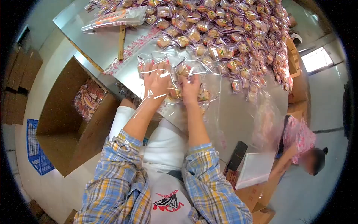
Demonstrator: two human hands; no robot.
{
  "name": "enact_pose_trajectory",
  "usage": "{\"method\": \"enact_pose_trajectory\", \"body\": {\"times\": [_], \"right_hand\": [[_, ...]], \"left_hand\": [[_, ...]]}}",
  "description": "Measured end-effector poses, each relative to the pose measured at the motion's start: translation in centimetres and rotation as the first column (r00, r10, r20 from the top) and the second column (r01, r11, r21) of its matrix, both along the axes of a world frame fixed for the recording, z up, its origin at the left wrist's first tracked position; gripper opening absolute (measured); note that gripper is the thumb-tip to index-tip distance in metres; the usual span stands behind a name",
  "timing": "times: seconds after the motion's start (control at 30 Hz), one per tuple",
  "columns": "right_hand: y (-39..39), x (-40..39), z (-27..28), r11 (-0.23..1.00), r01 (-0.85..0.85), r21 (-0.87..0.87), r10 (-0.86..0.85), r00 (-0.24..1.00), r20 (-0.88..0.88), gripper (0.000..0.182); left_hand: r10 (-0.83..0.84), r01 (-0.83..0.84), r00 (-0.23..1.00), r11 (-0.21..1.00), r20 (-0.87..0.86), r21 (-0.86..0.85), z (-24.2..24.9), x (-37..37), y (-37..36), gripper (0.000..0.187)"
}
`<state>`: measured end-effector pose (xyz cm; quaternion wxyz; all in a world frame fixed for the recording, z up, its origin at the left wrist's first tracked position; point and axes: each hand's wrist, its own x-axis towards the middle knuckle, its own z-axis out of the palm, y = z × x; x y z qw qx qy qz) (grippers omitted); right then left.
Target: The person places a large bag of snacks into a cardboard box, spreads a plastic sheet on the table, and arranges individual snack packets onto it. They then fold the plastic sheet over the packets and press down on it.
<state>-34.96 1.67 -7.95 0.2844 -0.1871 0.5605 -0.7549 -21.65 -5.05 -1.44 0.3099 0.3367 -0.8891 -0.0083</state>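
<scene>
Both of my hands reach inside a large clear plastic bag (214, 84) lying on the metal table. My left hand (157, 80) lies with its fingers stretched out over small wrapped pastries at the bag's far end. My right hand (191, 87) is closed around a wrapped pastry (182, 70), its thumb and fingers bent against the wrapper. More wrapped pastries (203, 95) sit in the bag, below and beside my right hand. Glare on the plastic partly hides the packets under my left fingers.
A big heap of wrapped pastries (231, 37) covers the far table (85, 41). Flat printed bags (115, 18) lie at far left. An open cardboard box (59, 112) with a filled bag stands left, near a blue crate (35, 149). A phone (236, 155) and a person (298, 142) are right.
</scene>
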Motion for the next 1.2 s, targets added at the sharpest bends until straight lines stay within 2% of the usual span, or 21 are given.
{"method": "enact_pose_trajectory", "body": {"times": [0.03,0.07,0.1,0.17,0.3,0.4,0.5,0.53,0.63,0.67,0.77,0.8,0.83,0.9,0.93,1.03,1.07,1.13,1.17,1.2], "right_hand": [[0.3,0.5,0.4,0.999,0.012,0.04,-0.012,1.0,0.008,0.056],[0.6,1.1,0.8,0.999,0.03,0.044,-0.026,0.996,-0.082,0.053],[1.0,1.6,1.7,0.985,0.075,0.154,-0.035,0.967,-0.251,0.051],[1.4,2.2,3.0,0.919,0.214,0.331,0.009,0.828,-0.56,0.048],[0.7,2.3,1.5,0.974,0.213,0.075,-0.131,0.806,-0.578,0.042],[0.6,3.6,3.4,0.968,0.233,0.095,-0.144,0.823,-0.55,0.044],[1.4,4.1,4.0,0.936,0.268,0.23,0.049,0.547,-0.836,0.045],[1.2,4.4,4.2,0.937,0.302,0.177,0.036,0.419,-0.907,0.049],[1.5,5.5,4.9,0.934,0.22,0.28,0.157,0.452,-0.878,0.05],[1.3,5.2,4.4,0.944,0.22,0.246,0.124,0.454,-0.883,0.05],[0.7,5.0,2.8,0.961,0.205,0.187,0.005,0.662,-0.75,0.047],[1.1,5.2,3.6,0.935,0.229,0.271,0.047,0.676,-0.735,0.044],[1.2,5.4,3.5,0.925,0.24,0.294,0.065,0.664,-0.745,0.044],[1.2,5.5,3.5,0.902,0.267,0.338,0.098,0.638,-0.764,0.042],[1.3,5.7,3.4,0.928,0.282,0.245,0.048,0.56,-0.827,0.039],[1.4,5.5,3.2,0.935,0.246,0.254,0.082,0.549,-0.832,0.039],[1.2,5.5,3.3,0.942,0.246,0.227,0.072,0.515,-0.854,0.04],[1.2,5.6,4.1,0.953,0.249,0.173,0.045,0.447,-0.894,0.042],[1.4,5.7,4.5,0.942,0.233,0.243,0.1,0.494,-0.864,0.043],[1.8,6.0,5.2,0.926,0.214,0.311,0.154,0.538,-0.829,0.044]], "left_hand": [[0.01,-0.011,1.0,0.998,0.009,0.064,0.4,0.2,0.2,0.043],[-0.027,0.032,0.994,0.999,-0.104,0.044,-0.3,0.4,0.2,0.038],[-0.015,0.019,0.994,0.999,-0.108,0.04,-0.4,0.5,0.4,0.037],[0.009,-0.006,0.993,1.0,-0.119,0.027,-0.5,0.6,0.7,0.036],[0.015,-0.012,0.982,1.0,-0.187,0.018,-1.3,0.7,0.8,0.04],[0.046,-0.035,0.976,0.998,-0.212,0.057,-2.2,0.7,1.1,0.04],[0.12,-0.117,0.975,0.993,-0.187,0.028,-2.9,0.9,1.6,0.046],[0.135,-0.133,0.974,0.991,-0.182,0.024,-3.1,0.9,2.0,0.047],[0.175,-0.178,0.97,0.984,-0.17,-0.002,-3.4,1.1,2.3,0.049],[0.159,-0.178,0.969,0.98,-0.188,-0.087,-4.5,1.1,1.9,0.049],[0.068,-0.088,0.949,0.995,-0.307,-0.051,-3.3,2.2,4.0,0.051],[0.079,-0.071,0.916,0.997,-0.393,0.033,-2.8,2.3,5.7,0.05],[0.094,0.006,0.883,0.977,-0.459,0.212,-2.0,2.7,7.3,0.049],[0.306,0.099,0.676,0.864,-0.671,0.493,-2.3,1.5,8.7,0.051],[0.544,0.299,0.493,0.627,-0.679,0.719,-2.3,0.9,9.1,0.061],[0.717,0.594,0.108,0.509,-0.689,0.623,-2.5,0.8,7.7,0.071],[0.637,0.507,0.217,0.574,-0.74,0.643,-2.4,1.1,7.3,0.075],[0.668,0.538,0.138,0.57,-0.731,0.622,-2.5,0.8,5.8,0.075],[0.683,0.555,0.1,0.565,-0.723,0.61,-2.5,0.5,5.3,0.075],[0.712,0.522,0.133,0.541,-0.689,0.66,-1.9,0.3,5.4,0.073]]}}
